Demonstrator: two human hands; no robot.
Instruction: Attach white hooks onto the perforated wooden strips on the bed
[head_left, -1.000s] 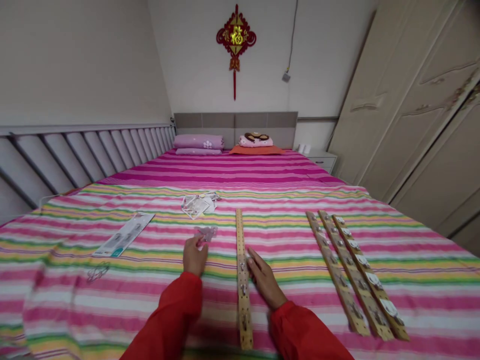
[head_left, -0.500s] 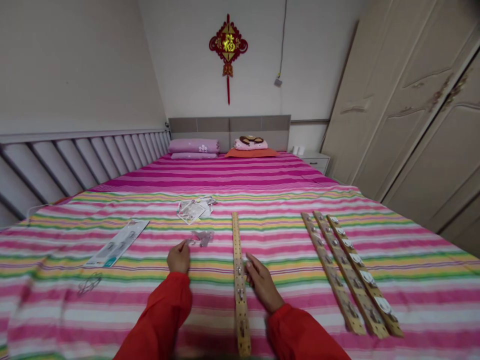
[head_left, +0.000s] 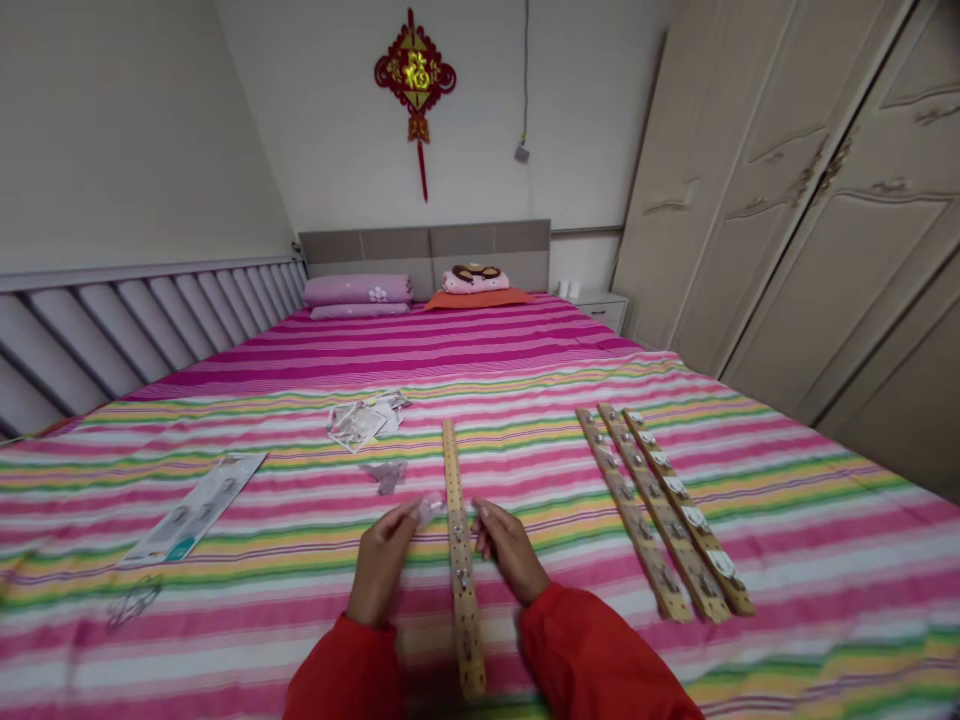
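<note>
A long perforated wooden strip (head_left: 457,540) lies on the striped bedspread (head_left: 225,560), running away from me, with small metal hooks on its near part. My left hand (head_left: 382,565) is beside the strip's left edge and pinches a small clear hook (head_left: 431,508) at the fingertips. My right hand (head_left: 506,550) rests against the strip's right edge, fingers curled toward it. A few clear hooks (head_left: 386,473) lie on the bedspread just beyond my left hand. Both sleeves are red.
Three more wooden strips with hooks (head_left: 660,500) lie side by side to the right. Torn clear packets (head_left: 360,420) and a card package (head_left: 195,505) lie to the left. Pillows (head_left: 360,292), headboard and a wardrobe (head_left: 810,200) stand beyond.
My left hand came back from the loose hooks to the strip with a clear hook pinched in it. The view has shifted to the right. My right hand stayed by the strip.
</note>
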